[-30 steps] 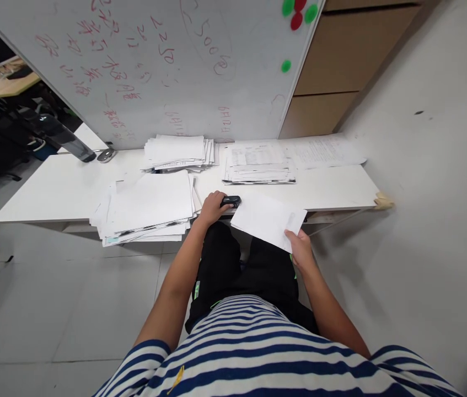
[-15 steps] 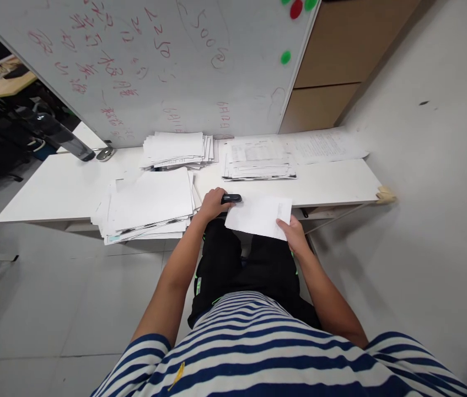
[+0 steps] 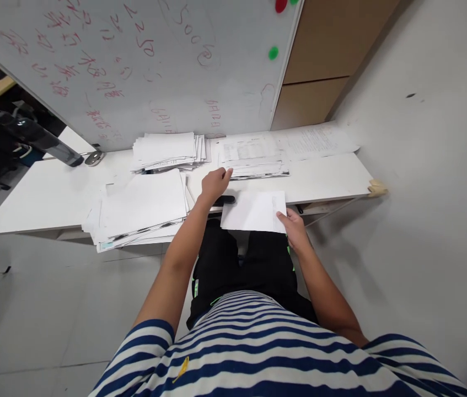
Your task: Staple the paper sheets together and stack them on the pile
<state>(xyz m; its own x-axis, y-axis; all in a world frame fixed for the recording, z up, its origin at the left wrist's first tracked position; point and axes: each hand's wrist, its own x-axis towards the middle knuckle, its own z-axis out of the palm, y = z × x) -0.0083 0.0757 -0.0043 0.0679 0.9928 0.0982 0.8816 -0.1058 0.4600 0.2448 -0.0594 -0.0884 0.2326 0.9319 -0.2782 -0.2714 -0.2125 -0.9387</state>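
Right hand (image 3: 294, 227) gripped white sheets (image 3: 253, 212), edge at black stapler (image 3: 225, 200); left hand (image 3: 214, 184) curled nearby, hold unclear. Whether sheets were stapled, couldn't tell; paper stacks (image 3: 144, 201) lay loose.

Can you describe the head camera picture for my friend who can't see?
A person's right hand holds white paper; their left hand is curled near a black, stapler-like tool. Paper stacks lie on a white desk before a whiteboard with red writing.
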